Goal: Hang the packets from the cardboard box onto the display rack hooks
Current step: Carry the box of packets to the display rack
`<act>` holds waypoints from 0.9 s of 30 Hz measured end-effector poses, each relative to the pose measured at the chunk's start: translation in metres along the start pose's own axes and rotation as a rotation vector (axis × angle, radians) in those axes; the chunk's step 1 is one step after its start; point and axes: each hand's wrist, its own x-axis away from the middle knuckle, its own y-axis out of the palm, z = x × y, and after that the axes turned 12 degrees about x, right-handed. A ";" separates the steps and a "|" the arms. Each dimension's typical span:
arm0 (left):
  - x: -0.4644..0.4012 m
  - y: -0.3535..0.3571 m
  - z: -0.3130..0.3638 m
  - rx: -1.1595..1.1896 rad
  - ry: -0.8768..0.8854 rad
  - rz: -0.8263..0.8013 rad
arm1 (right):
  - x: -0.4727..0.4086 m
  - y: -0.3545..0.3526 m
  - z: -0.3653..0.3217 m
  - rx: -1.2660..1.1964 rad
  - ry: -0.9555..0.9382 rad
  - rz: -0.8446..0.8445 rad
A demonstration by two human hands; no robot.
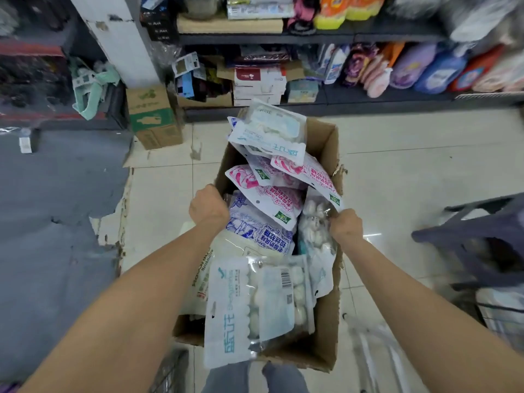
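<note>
A brown cardboard box (326, 143) sits on the tiled floor below me, heaped with several sweet packets. Pink-printed packets (300, 171) lie in the middle, a blue-printed one (255, 225) lies under them, and white packets with teal lettering (249, 304) overhang the near end. My left hand (208, 207) grips the box's left rim. My right hand (346, 226) pinches a clear packet of white sweets (314, 225) at the box's right side. No display rack hooks are in view.
Shelves (312, 36) of detergent bottles and boxed goods run along the back. A green and brown carton (151, 117) stands on the floor at the left, beside a white pillar (122, 38). A dark stool (482, 239) stands to the right, a wire basket (170, 373) near my feet.
</note>
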 end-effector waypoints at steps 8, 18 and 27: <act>0.123 0.042 0.028 -0.012 0.031 -0.007 | 0.037 -0.033 0.129 -0.030 0.016 0.037; 0.235 0.034 0.064 0.031 0.166 -0.048 | 0.112 -0.082 0.230 -0.086 0.079 0.144; 0.316 0.027 0.128 -0.012 0.372 -0.055 | 0.174 -0.130 0.315 -0.240 0.244 0.335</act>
